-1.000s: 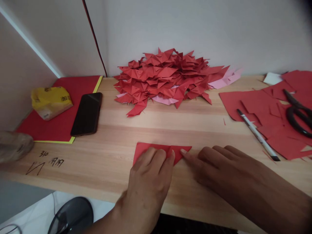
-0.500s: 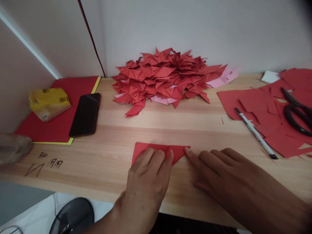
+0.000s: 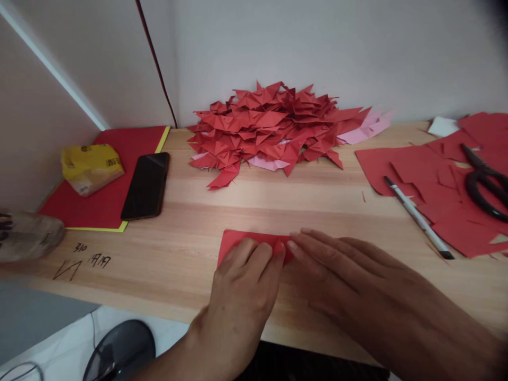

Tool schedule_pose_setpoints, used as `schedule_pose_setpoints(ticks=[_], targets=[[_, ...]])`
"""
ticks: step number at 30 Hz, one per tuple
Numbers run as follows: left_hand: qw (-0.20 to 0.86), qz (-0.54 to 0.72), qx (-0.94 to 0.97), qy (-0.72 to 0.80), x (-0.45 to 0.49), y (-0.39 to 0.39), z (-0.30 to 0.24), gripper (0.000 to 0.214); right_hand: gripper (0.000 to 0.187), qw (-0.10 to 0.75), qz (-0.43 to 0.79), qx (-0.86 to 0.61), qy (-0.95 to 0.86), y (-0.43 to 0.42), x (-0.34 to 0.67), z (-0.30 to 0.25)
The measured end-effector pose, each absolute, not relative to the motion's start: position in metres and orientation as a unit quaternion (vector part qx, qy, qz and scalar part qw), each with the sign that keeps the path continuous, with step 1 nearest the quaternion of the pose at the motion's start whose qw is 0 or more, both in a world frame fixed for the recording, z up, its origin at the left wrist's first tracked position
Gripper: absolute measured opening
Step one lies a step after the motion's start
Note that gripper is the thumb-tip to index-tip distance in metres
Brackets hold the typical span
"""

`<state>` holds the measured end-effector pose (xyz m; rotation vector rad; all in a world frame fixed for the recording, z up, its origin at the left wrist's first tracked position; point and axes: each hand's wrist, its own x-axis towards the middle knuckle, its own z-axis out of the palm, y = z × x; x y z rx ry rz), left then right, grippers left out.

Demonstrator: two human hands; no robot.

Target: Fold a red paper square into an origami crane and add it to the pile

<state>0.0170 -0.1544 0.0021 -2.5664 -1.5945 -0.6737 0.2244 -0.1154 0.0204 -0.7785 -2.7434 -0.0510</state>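
Observation:
A folded piece of red paper (image 3: 254,235) lies flat near the front edge of the wooden table. My left hand (image 3: 246,291) presses down on it with curled fingers, the thumb lying along a fold near the paper's middle. The paper's lower part is hidden beneath that hand. From the right, my right hand (image 3: 349,280) lies over the paper's right end, fingers stretched out and close together, fingertips touching the fold.
Behind the paper rises a heap of folded red and pink paper shapes (image 3: 265,127). Cut red sheets (image 3: 432,174), a marker (image 3: 418,217) and black-handled scissors (image 3: 484,185) lie at right. A phone (image 3: 145,185) and a yellow packet (image 3: 93,168) are at left.
My right hand has slid left over the paper's right end, its fingers now flatter and covering the tip. The left hand keeps its place on the paper. The view has shifted slightly.

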Motion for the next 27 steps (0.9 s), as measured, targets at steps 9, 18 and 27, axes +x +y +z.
schedule_pose_setpoints(ticks=[9, 18, 27], targets=[[-0.007, -0.237, -0.82, -0.521, 0.018, -0.155, 0.003, 0.021, 0.041, 0.132, -0.081, -0.252, -0.955, -0.126, 0.224, 0.01], [-0.01, -0.21, -0.81, -0.547, 0.01, -0.164, 0.006, 0.031, 0.04, 0.136, -0.102, -0.273, -0.947, -0.14, 0.225, 0.002], [0.096, -0.117, -0.833, -0.532, 0.027, -0.18, 0.008, 0.046, 0.041, 0.127, -0.132, -0.234, -0.955, -0.134, 0.23, -0.002]])
